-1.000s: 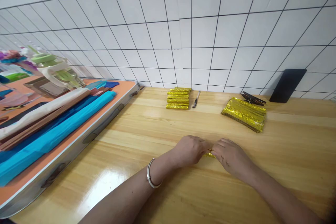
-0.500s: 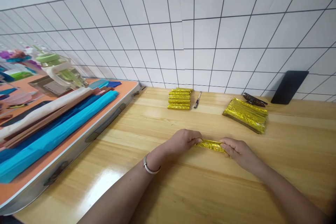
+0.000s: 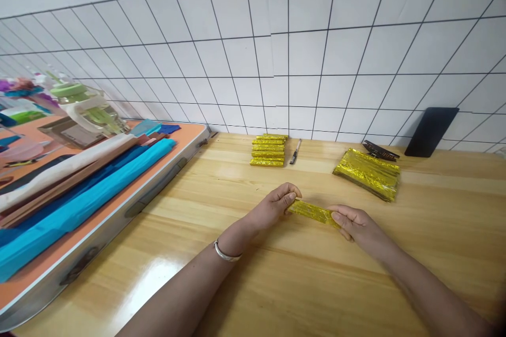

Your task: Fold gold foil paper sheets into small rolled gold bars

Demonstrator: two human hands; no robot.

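A narrow strip of folded gold foil paper [image 3: 313, 211] is stretched between my two hands above the wooden table. My left hand [image 3: 279, 203], with a silver bangle on its wrist, pinches the strip's left end with the thumb on top. At the other end, my right hand [image 3: 351, 221] is closed on the foil, thumb across its face. Beyond the hands lie several folded gold foil strips [image 3: 268, 150] in a row. To the right is a flat stack of gold foil sheets [image 3: 367, 174].
A pen [image 3: 295, 151] lies beside the folded strips. Behind the foil stack are a dark hair clip [image 3: 380, 151] and a black phone [image 3: 431, 131] leaning on the tiled wall. On the left, an orange-topped case [image 3: 188, 155] carries rolled coloured paper [image 3: 90, 208] and a green-lidded bottle [image 3: 90, 108].
The foil strip has tilted so that its broad face shows. My left hand has risen slightly, its thumb now lying on top of the strip.
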